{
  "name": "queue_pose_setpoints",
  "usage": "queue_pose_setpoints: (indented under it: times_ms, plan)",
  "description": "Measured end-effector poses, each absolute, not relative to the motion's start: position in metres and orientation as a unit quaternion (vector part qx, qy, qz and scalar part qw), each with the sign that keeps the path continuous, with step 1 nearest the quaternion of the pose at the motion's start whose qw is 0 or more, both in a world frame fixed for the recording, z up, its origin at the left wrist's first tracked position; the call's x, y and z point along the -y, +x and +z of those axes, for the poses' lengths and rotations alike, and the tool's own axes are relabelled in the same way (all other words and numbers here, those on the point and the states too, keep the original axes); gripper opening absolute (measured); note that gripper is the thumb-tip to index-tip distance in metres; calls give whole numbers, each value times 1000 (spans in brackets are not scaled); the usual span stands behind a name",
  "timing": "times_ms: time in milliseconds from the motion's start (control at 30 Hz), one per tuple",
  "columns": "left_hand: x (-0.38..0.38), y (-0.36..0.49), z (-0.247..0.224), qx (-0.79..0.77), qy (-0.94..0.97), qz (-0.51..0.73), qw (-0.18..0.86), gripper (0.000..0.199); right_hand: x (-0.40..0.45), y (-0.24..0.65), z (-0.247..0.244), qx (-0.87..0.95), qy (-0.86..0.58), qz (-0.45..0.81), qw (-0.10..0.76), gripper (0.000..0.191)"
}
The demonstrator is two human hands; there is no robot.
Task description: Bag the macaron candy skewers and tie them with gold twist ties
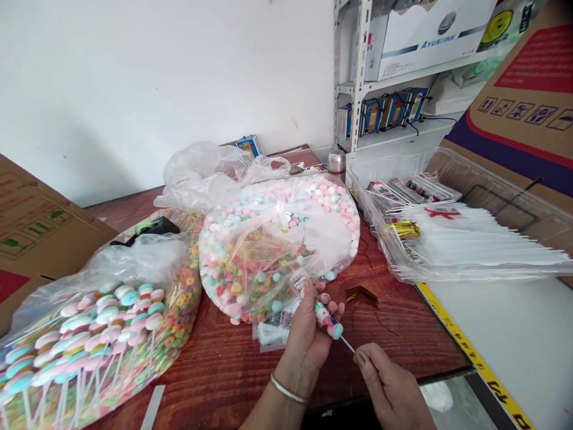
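My left hand (302, 340), with a bangle at the wrist, is closed around a marshmallow skewer (329, 322). Its candies are pink, white and blue, and a small printed plastic wrapper (299, 280) sticks out past the fingers at the other end. How far the wrapper covers the candies is hidden by the hand. The fingertips of my right hand (391, 382) pinch the free end of the skewer's white stick (348, 344). Flat printed wrappers (275, 328) lie on the table beside my left hand. Gold twist ties (362, 295) rest to its right.
Behind my hands stands a big bag of small marshmallows (331, 206). At left, a bag of gummy rings (179, 340) bears several finished skewers (102, 322). A clear plastic tray (385, 254) of white sticks (483, 236) sits at right. Cardboard boxes (45, 209) flank the table (224, 382).
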State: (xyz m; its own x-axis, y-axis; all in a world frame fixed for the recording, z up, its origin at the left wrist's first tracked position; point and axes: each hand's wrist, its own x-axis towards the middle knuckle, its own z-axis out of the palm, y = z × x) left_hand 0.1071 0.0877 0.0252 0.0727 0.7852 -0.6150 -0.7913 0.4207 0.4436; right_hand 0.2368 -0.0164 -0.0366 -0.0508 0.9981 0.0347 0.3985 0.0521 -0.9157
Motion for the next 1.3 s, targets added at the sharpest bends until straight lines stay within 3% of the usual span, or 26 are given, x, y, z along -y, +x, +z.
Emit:
queue_pose_setpoints:
  times_ms: [167, 300, 400, 500, 567, 667, 733, 800, 900, 1033, 1100, 1167, 1300]
  plan:
    - [-89, 105, 26, -367, -31, 556, 745, 36, 11, 231, -22, 307, -451, 730, 411, 51]
    - [-87, 109, 25, -342, -22, 563, 752, 33, 7, 225, -22, 206, -344, 816, 417, 47]
    - [-84, 115, 24, -365, -13, 563, 741, 31, 6, 221, -23, 216, -353, 808, 420, 46]
    - [-82, 118, 23, -397, -5, 554, 732, 31, 7, 220, -26, 418, -503, 628, 421, 43]
    - [-82, 117, 24, -415, -1, 545, 728, 30, 8, 222, -30, 610, -575, 380, 392, 33]
    - [-84, 115, 26, -436, -1, 542, 718, 28, 9, 227, -40, 760, -556, 52, 332, 17]
    - [-84, 115, 27, -445, 2, 545, 710, 28, 9, 229, -47, 786, -531, -45, 313, 13]
    - [-83, 115, 28, -447, 7, 545, 709, 27, 10, 231, -49, 790, -523, -61, 315, 18]
    - [-82, 116, 27, -432, 11, 541, 722, 26, 9, 231, -41, 749, -547, 100, 359, 16]
    - [-81, 118, 27, -386, 15, 551, 739, 29, 5, 222, -24, 478, -542, 560, 405, 39]
    - [-78, 122, 27, -375, 25, 556, 742, 31, 1, 216, -20, 332, -498, 686, 414, 47]
    - [-73, 128, 25, -373, 35, 553, 744, 33, -5, 210, -19, 258, -476, 712, 447, 48]
    - [-62, 137, 19, -368, 54, 547, 750, 33, -15, 207, -20, 312, -522, 596, 524, 41]
